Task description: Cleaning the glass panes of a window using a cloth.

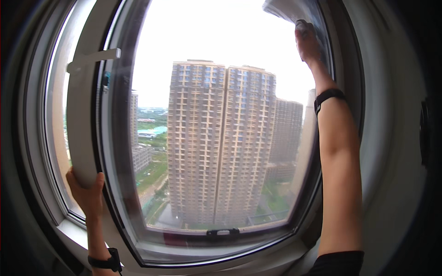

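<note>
My right hand (308, 45), raised high at the upper right, presses a bunched grey cloth (302, 25) to the window pane (239, 41). Its fingers are closed round the cloth and partly hidden by it. Low on the left, my left hand (87, 191) grips the pale upright window frame (85, 133), thumb on one side and fingers on the other. The white window handle (96, 59) sticks out from that frame, well above my left hand. A greyish smear or reflection (290, 9) shows on the glass above the cloth; I cannot tell which.
A narrower window pane (59, 119) lies beyond the frame on the left. The white sill (73, 233) runs below it. A dark latch (223, 232) sits at the bottom of the main pane. Outside stand tall apartment towers (221, 142). A pale wall (391, 138) rises at right.
</note>
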`<state>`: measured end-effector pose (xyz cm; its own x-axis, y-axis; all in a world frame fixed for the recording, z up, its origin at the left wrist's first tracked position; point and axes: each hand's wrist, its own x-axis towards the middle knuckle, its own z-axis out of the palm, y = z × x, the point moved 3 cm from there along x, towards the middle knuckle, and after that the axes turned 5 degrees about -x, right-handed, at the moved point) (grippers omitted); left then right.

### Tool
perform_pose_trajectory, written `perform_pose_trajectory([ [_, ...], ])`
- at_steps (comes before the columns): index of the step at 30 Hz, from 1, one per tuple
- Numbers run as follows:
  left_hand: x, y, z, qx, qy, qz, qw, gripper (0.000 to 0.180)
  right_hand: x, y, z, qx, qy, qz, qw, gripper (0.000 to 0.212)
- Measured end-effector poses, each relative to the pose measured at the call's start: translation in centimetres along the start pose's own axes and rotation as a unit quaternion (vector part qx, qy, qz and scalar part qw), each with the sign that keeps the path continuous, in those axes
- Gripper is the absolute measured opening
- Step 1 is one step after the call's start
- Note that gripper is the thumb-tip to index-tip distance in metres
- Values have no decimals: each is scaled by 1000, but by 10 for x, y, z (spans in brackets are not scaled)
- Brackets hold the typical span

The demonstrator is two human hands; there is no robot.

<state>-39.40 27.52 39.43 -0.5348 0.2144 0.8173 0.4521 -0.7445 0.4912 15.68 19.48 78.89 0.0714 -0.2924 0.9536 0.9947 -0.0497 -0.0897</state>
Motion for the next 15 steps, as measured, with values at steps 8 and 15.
perform_pose_trajectory([
  [8,2,7,6,-18,-3,19,1000,57,2,-188,3,-74,-8,-270,960,52],
  [15,3,10,0,5,1,20,1000,57,-99,-357,-54,280,62,-407,867,16],
])
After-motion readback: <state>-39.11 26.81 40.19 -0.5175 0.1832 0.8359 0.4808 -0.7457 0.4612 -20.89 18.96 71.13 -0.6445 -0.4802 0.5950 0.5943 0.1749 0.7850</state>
